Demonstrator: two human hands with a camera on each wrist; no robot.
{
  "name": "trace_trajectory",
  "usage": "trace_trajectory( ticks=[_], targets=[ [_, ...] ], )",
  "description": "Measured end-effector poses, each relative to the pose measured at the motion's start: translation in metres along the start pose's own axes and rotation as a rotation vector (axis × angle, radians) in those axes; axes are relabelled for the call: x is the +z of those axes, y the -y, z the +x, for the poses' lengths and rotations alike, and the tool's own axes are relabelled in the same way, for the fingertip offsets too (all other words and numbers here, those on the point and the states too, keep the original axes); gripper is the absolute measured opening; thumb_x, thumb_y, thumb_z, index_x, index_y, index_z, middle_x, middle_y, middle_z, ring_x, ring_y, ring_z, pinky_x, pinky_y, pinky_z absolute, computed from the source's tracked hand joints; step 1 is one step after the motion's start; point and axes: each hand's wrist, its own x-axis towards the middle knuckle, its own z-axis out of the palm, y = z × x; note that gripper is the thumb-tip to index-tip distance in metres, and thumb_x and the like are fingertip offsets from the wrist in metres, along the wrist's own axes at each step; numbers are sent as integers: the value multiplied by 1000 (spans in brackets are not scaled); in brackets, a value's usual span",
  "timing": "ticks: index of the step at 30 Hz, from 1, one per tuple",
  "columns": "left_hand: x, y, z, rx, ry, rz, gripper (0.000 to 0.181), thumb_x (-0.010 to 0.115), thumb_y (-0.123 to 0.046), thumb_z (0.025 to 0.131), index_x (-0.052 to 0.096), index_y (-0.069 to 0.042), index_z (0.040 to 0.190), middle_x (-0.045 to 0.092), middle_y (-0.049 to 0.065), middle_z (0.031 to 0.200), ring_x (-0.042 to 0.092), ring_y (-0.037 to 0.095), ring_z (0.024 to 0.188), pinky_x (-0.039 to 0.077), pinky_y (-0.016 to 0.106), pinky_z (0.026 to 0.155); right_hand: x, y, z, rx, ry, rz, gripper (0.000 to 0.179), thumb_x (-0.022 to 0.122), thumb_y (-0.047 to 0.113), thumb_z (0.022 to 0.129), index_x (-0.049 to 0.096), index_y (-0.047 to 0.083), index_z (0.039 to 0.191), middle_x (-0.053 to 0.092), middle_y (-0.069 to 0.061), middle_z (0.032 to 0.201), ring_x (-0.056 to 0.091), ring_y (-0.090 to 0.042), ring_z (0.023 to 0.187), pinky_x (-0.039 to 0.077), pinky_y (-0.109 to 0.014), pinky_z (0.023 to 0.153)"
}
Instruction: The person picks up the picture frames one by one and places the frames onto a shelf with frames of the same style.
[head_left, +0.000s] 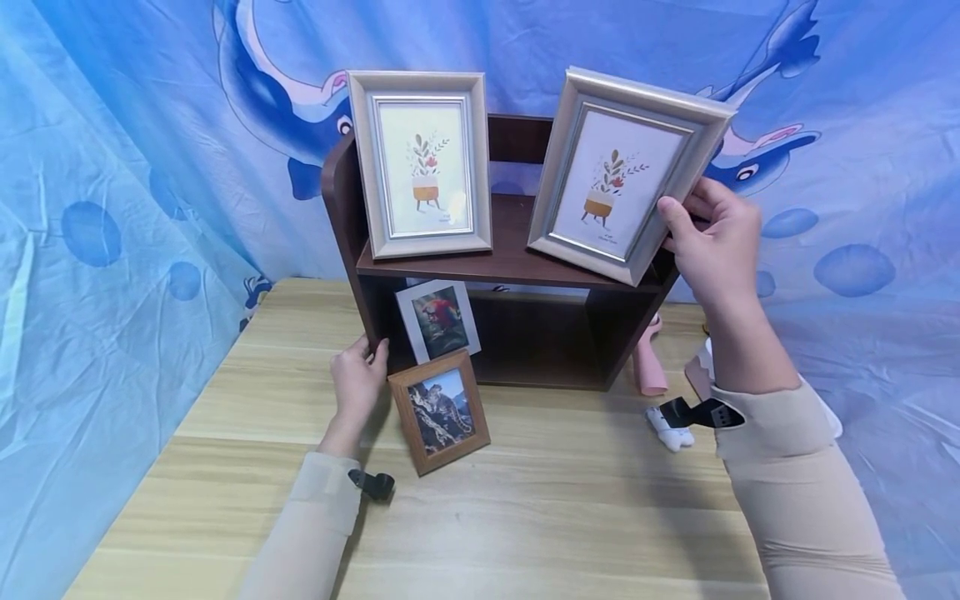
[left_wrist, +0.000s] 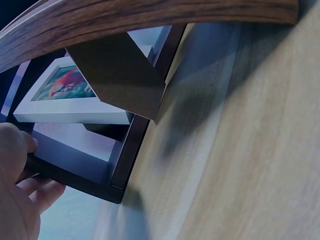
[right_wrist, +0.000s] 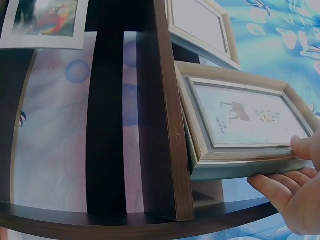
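Observation:
My right hand (head_left: 716, 242) grips a silver picture frame (head_left: 637, 171) by its right edge, thumb on the front and fingers behind. That frame leans to one side at the right of the dark brown shelf's (head_left: 510, 233) upper board. A matching silver picture frame (head_left: 420, 167) stands at the upper left. With my left hand (head_left: 356, 383) I hold the shelf's left side panel near the bottom; in the left wrist view the thumb and fingers (left_wrist: 47, 195) lie on either side of the panel (left_wrist: 80, 182).
A white picture frame (head_left: 438, 321) with a parrot picture stands in the lower compartment. In front is a wooden picture frame (head_left: 441, 412) with a back stand (left_wrist: 122, 75). Right of the shelf lie a pink object (head_left: 648, 362) and a small white figure (head_left: 670, 429) on the table (head_left: 570, 500).

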Motion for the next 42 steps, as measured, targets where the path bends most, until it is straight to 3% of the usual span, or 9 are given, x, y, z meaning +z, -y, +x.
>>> trace_trajectory(
  ticks=[3,7,12,16,18,22,26,31,42],
  targets=[
    [0,-1,0,9,-3,2,12,72,-5,90,73,6,85,73,25,86,74,41,80,62,49,68,2,-2,-1,-13,-25,-9,37,69,17,97,66,9,134,70,-15,125,73,-14,100,57,-18,73],
    [1,0,0,16,-5,2,12,71,-5,90,73,6,86,73,26,87,74,41,80,62,49,67,7,-4,-4,-90,-71,-72,33,69,13,97,69,8,129,72,-16,118,73,-9,97,58,-20,79],
    [2,0,0,25,-10,0,12,71,-5,90,72,6,85,73,25,86,74,41,79,62,48,66,16,-11,-16,-168,-79,-161,33,66,10,98,68,7,130,73,-13,118,72,-19,105,56,-26,89],
    [1,1,0,20,-10,-1,13,71,-5,91,71,6,83,73,24,85,74,40,78,62,47,65,24,-23,-26,-185,-46,-250,29,62,9,100,67,3,128,73,-15,116,71,-24,104,57,-20,84],
    [1,1,1,17,-10,-3,13,71,-4,91,71,6,83,74,24,86,74,40,77,62,47,65,28,-30,-30,-200,-32,-300,26,61,9,101,65,1,125,73,-17,114,72,-26,101,57,-24,78],
    [1,1,0,19,-13,-2,13,71,-4,91,72,6,83,73,25,86,74,41,79,62,47,66,34,-43,-35,-231,-39,-352,23,60,8,101,60,-3,121,73,-23,108,69,-33,91,51,-47,75],
    [1,1,0,19,-14,0,13,71,-4,90,71,6,83,73,25,86,74,42,80,62,48,67,36,-50,-36,-221,-45,-356,30,59,9,102,57,-2,129,71,-25,112,66,-40,97,50,-56,86],
    [2,2,-1,23,-17,0,12,70,-3,90,72,7,84,73,25,86,73,42,80,61,48,67,38,-52,-34,-190,-35,-369,38,56,13,103,53,1,139,67,-25,124,64,-41,112,50,-56,97],
    [3,2,-1,25,-21,-6,10,70,-2,91,72,7,86,73,24,86,74,41,79,61,46,66,35,-46,-36,-151,-7,-360,42,55,13,104,50,2,145,65,-26,128,62,-41,115,48,-58,99]
  ],
)
